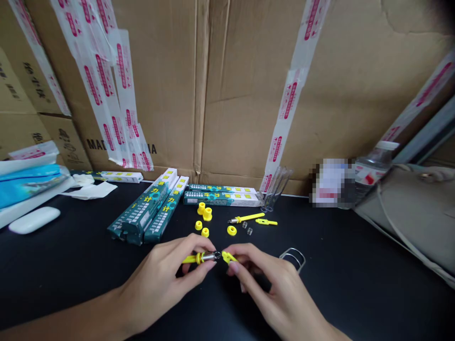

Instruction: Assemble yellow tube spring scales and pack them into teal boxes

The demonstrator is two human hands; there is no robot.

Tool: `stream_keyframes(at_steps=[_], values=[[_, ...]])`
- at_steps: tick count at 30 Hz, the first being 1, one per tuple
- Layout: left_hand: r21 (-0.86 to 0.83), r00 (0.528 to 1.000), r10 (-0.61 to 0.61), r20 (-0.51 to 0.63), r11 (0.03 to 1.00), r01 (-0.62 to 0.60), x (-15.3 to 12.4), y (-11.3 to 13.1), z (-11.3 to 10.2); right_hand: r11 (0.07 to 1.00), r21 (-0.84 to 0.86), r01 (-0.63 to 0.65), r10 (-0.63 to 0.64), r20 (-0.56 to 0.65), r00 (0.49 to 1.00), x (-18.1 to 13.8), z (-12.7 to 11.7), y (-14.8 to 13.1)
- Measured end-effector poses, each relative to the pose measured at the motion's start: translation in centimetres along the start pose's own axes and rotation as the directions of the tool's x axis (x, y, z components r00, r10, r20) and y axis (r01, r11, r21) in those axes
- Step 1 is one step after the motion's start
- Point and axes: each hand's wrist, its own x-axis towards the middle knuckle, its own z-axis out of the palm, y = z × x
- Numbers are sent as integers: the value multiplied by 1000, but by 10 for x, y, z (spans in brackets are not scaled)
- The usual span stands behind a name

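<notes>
My left hand (170,270) is closed on a yellow rod with a spring (206,256), a silvery coil whose wire loop points right. Between the thumb and fingers of my right hand (266,274) is a small yellow plastic piece (228,257), its tip just short of that loop. Beyond my hands lie a second yellow rod (250,218) with a metal end, a flat yellow piece (266,222), two small springs (250,231) and a yellow ring (232,230). Several yellow caps (207,214) stand left of these.
Green-and-white boxes (149,206) lie at left centre, with more boxes (223,199) along the cardboard wall (234,94). Clear tubes (279,189) lean at the back. A metal wire frame (294,258) is beside my right hand. A bottle (373,170) and grey bag (415,213) stand right; a white case (34,220) lies left.
</notes>
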Motion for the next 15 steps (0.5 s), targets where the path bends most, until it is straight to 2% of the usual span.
stream_keyframes(at_steps=[3, 7, 11, 15], values=[[31, 999, 19, 38, 999, -20, 0, 0, 0, 980, 166, -106, 95, 74, 993, 0, 3, 0], [97, 994, 64, 84, 993, -72, 0, -3, 1, 877, 402, -262, 213, 163, 963, 3, 3, -4], [111, 991, 97, 94, 988, -107, 0, -3, 1, 806, 499, -317, 245, 206, 947, 4, 2, -9], [73, 996, 55, 68, 996, -60, 0, 0, 0, 756, 563, -334, 235, 242, 941, 3, -1, -10]])
